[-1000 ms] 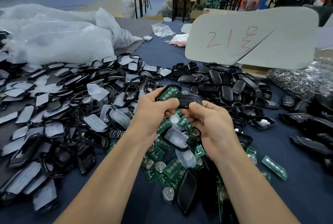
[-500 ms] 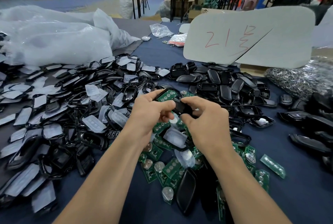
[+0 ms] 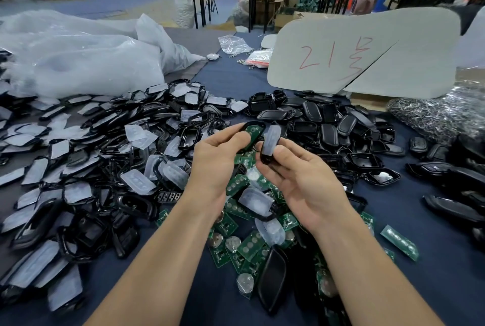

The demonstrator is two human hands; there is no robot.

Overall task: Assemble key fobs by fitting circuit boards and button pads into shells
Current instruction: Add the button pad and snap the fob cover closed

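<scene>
At far left, a heap of white plastic bags [image 3: 78, 63] lies on the table [image 3: 425, 289], behind a wide pile of black shell frames [image 3: 105, 157], many of them fitted with translucent button pads. At centre, the left hand [image 3: 215, 160] holds a black shell half [image 3: 245, 126] with a green circuit board [image 3: 253, 133] seated in it; the thumb is curled over the board's face and the fingers close round the shell from behind. Just beside it, the right hand [image 3: 304, 181] pinches a second shell [image 3: 265, 159], thumb on the near side and fingers under, with a translucent button pad [image 3: 271, 138] lying in its upper face (pad side toward the camera). The two held parts are close together; whether they touch cannot be determined. Below both hands, loose green circuit boards [image 3: 249, 245] and spare pads lie heaped on the dark cloth. To the right is a pile of black shell backs [image 3: 341, 126], then a grey card [image 3: 380, 63] with red writing, and at far right a mass of metal key rings [image 3: 441, 115].
</scene>
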